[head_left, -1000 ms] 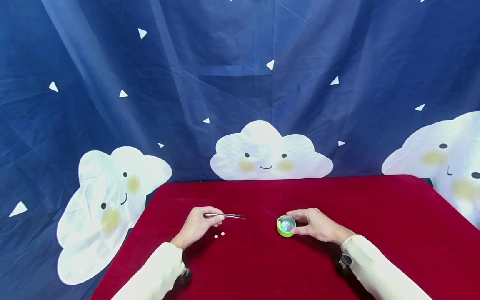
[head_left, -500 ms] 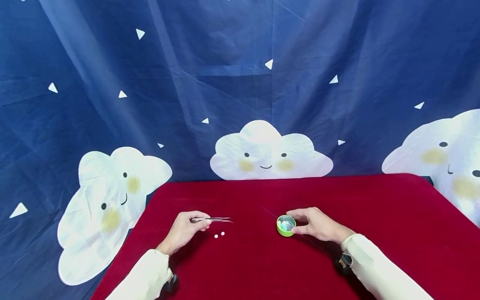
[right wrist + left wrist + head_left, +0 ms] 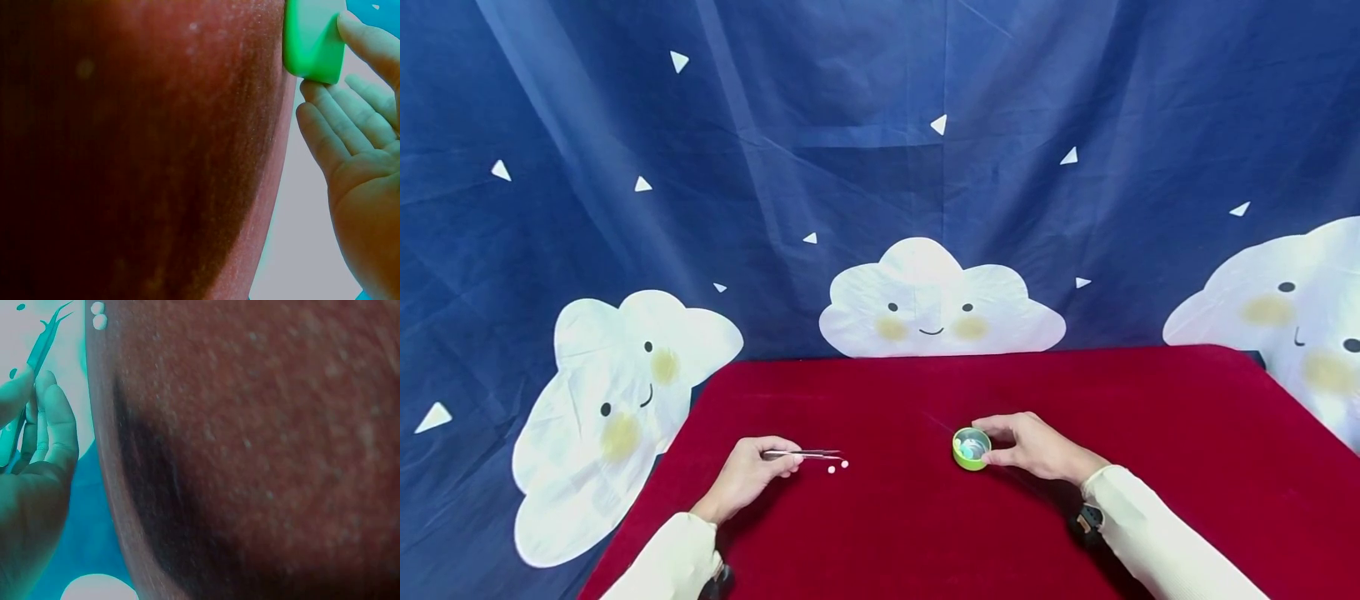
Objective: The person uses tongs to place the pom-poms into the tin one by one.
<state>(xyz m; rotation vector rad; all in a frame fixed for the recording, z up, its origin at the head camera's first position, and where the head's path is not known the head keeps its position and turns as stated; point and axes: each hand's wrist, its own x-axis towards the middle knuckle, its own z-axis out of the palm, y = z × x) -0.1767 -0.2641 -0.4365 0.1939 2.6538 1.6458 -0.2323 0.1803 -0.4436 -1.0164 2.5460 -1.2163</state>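
Note:
Between thumb and fingers, my left hand (image 3: pixel 748 473) pinches a pair of metal tweezers (image 3: pixel 801 454). Their curved tips point right, just above two small white balls (image 3: pixel 831 470) on the red cloth; in the left wrist view the tips (image 3: pixel 62 314) stand apart, with nothing seen between them. At the centre right, my right hand (image 3: pixel 1037 448) holds a small round green tin (image 3: pixel 972 463) by its right side, thumb in front and fingers behind. Inside the tin lie pale and turquoise bits too small to make out. The right wrist view shows the tin's green wall (image 3: pixel 312 44) in the grip.
Red cloth (image 3: pixel 895 533) covers the table. Behind its far edge hangs a dark blue curtain (image 3: pixel 865 167) printed with white clouds and triangles. A dark wrist device (image 3: pixel 1086 521) sits at the right cuff.
My left hand has moved left and toward me with the tweezers, bringing their tips from right of the white balls to just above them. The right hand and tin stay put.

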